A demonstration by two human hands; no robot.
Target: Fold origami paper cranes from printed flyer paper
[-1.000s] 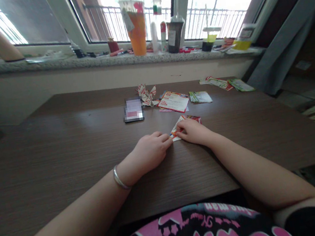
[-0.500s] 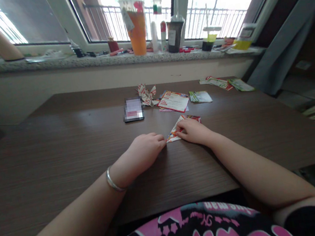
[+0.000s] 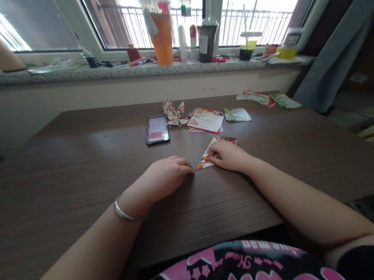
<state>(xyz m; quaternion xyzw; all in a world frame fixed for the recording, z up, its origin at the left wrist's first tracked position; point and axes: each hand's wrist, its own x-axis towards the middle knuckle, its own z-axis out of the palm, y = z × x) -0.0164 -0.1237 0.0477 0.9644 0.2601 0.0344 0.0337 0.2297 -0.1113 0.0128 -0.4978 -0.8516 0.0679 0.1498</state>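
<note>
A printed sheet of paper (image 3: 206, 159), white with red and orange, lies on the table folded to a sharp point at its left end. My right hand (image 3: 231, 156) rests over its right part, thumb and fingers closed on it and hiding some of the folds. At the pointed left corner, the fingertips of my left hand (image 3: 167, 176) are pressed together on the paper's tip. A silver bangle (image 3: 125, 212) circles my left wrist.
Beyond my hands lie a phone (image 3: 157, 129), folded paper shapes (image 3: 174, 113), printed sheets (image 3: 205, 119) and a small stack of cards (image 3: 237, 115). More paper strips (image 3: 259, 97) are at the back right. Drink cups (image 3: 161, 32) and bottles line the windowsill (image 3: 121, 70).
My left hand has shifted slightly left, its fingers now bent down at the paper's tip. The pointed end reaches a little further left. My right hand has stayed in place.
</note>
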